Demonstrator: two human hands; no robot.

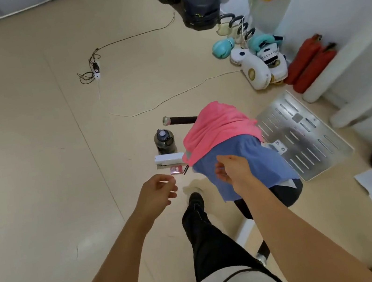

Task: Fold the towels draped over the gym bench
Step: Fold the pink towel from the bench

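Hands: right (pixel 230 170) over blue towel (pixel 253 164), left (pixel 157 190) beside.

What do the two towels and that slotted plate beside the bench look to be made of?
Pink towel: soft matte cloth, drapes in folds. Blue towel: thinner, smoother cloth, hangs flat. Slotted plate: probably bare metal, silvery with a dull sheen.
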